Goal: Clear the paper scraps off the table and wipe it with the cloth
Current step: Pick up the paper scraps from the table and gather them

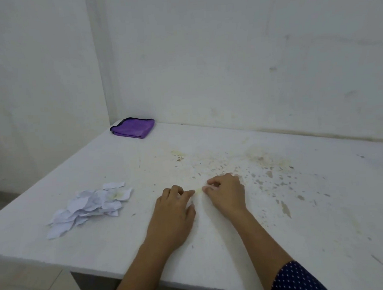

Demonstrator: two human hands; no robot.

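The left hand (172, 215) and right hand (226, 194) rest on the stained counter (237, 254) with fingers curled and tips nearly meeting; I cannot tell whether they pinch anything. The paper scraps (91, 207) lie heaped to their left, and the purple cloth (133, 127) sits folded in the far corner.

purple cloth (133, 127), white scraps (90, 207), dotted navy sleeve (295, 279)

Single view: head-worn, wide-angle. Looks forward and down from near edge of table (98, 244), close above it. Forearms enter from bottom edge; left hand (174, 211) and right hand (226, 193) sit near frame centre. Far table corner and wall (225, 53) fill upper half. Strip of floor (26, 289) shows lower left.
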